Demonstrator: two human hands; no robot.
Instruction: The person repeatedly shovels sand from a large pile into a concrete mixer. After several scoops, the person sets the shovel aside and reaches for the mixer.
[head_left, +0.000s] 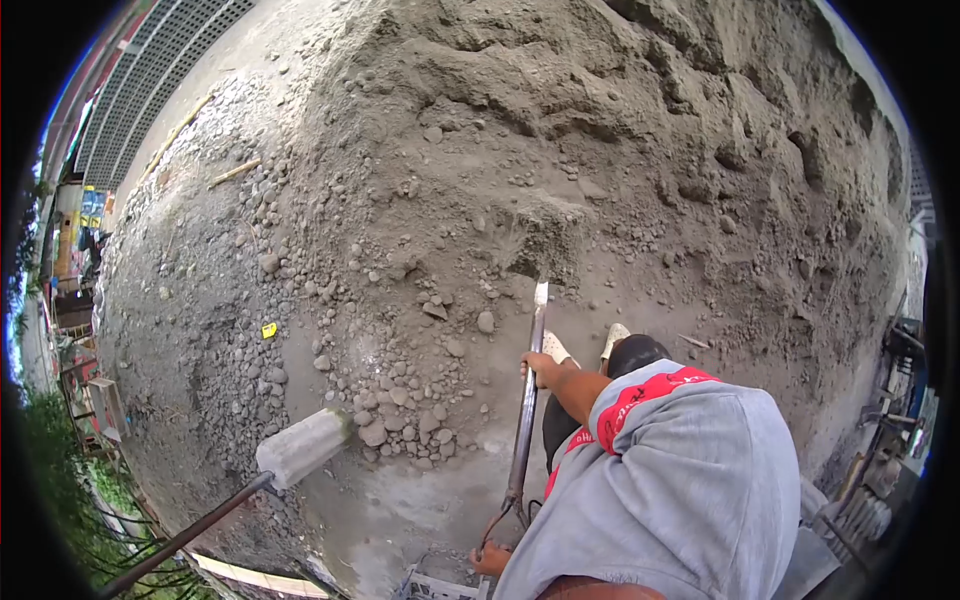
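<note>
Closest to the camera is the person's own grey shirt (680, 500) with red trim. Just left of it, the left hand (489, 558) is clenched round the loop grip at the near end of a shovel (526, 420). Farther along, the right hand (538, 366) is wrapped round the middle of the shaft. The shovel runs away from the body, between the hands. Its blade meets the ground at the foot of a loosened clump (545, 240) on the big sand heap (620, 130).

The work in hand looks like digging into that heap. It would likely go best with the blade kept low and flat under the clump, and the right hand slid nearer the blade before any lift. The white shoes (556, 348) stand just beside the shaft and should stay out of its line.

A spread of gravel (390, 390) lies left of the shovel, and its stones could stop the edge. A grey cylinder on a dark pole (302, 446) lies nearer left, apart from the hands. A yellow scrap (268, 329) sits in the gravel. Wooden sticks (234, 173) and mesh fencing (150, 70) lie far left.
</note>
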